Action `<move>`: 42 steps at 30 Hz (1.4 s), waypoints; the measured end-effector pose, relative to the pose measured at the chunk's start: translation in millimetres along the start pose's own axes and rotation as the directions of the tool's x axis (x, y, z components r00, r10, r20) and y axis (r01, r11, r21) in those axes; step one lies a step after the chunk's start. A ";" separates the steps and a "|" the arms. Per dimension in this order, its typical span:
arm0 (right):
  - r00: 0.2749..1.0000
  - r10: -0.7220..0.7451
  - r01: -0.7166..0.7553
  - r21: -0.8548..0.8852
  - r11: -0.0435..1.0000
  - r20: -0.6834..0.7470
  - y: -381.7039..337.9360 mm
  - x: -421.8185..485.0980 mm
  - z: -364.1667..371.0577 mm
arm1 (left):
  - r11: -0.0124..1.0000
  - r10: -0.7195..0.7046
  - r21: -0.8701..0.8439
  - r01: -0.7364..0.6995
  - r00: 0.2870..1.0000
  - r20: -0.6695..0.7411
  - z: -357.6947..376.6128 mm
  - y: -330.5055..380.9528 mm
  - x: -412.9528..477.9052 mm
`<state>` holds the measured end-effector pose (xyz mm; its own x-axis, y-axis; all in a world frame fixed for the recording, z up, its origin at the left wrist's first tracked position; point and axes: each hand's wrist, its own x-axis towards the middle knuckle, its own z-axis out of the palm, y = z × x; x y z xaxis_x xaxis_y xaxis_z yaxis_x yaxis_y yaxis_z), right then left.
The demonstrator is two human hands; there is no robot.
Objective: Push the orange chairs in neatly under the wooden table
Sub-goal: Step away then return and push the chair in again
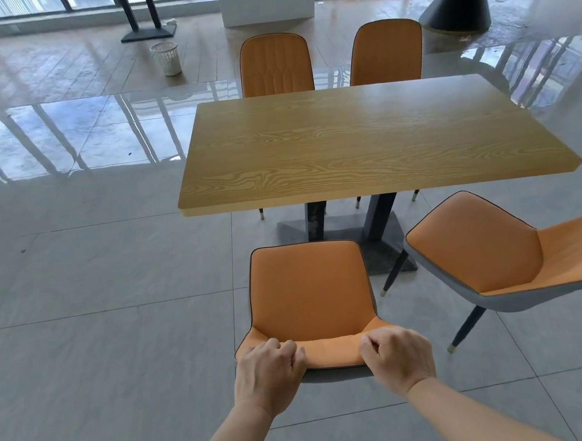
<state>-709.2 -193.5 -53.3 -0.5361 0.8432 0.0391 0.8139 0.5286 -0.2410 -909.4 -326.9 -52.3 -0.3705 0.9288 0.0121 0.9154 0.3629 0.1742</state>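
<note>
Our fingers curl shut over the top edge of the near chair's backrest, left hand and right hand apart on it, low in the frame. We judge this chair's push is starting: it needs a straight shove toward the wooden table at centre. Another chair sits skewed at lower right; two chairs are tucked in beyond. Glossy grey tiled floor, windows along the top
</note>
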 end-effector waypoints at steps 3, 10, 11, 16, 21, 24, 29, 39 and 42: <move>1.000 -0.018 0.018 0.025 1.000 -0.017 2.0 0.2 -2.4 | 0.999 0.014 -0.031 -0.014 1.000 0.007 -4.3 3.0 0.0; 1.000 -0.026 0.026 0.028 0.999 0.008 6.8 -1.4 -11.1 | 0.998 0.001 -0.056 0.000 1.000 0.025 -12.6 13.3 -6.8; 1.000 -0.016 0.016 0.033 0.999 0.017 7.7 -1.8 -10.8 | 0.998 -0.002 -0.056 0.003 1.000 0.019 -12.3 14.0 -8.0; 0.996 0.052 -0.054 0.024 0.998 0.070 8.3 -0.8 -5.6 | 0.996 -0.047 -0.070 0.051 0.998 0.049 -12.7 13.9 -10.2; 0.993 0.024 -0.026 0.019 0.999 0.115 9.8 1.8 -6.2 | 0.997 -0.043 -0.065 0.050 0.993 0.108 -20.9 18.1 -7.6; 0.988 -0.006 -0.001 0.043 0.999 0.153 8.1 4.0 -11.5 | 0.991 -0.081 -0.091 0.098 0.981 0.174 -23.3 17.1 -4.2; 0.952 -0.035 -0.005 0.130 0.992 0.304 9.3 7.8 -20.7 | 0.980 -0.151 -0.100 0.171 0.972 0.179 -28.9 19.7 1.1; 0.984 -0.063 0.049 0.086 0.995 0.169 6.6 16.6 -46.9 | 0.988 -0.142 0.067 0.136 0.984 0.109 -57.4 32.8 5.4; 0.986 -0.074 0.064 0.074 0.995 0.151 11.8 15.6 -54.0 | 0.987 -0.142 0.093 0.132 0.984 0.112 -59.0 39.5 5.9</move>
<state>-695.9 -168.9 -3.2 -0.6227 0.7773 -0.0901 0.7594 0.5725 -0.3091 -884.8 -311.6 12.8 -0.4765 0.8705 -0.1231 0.8693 0.4875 0.0821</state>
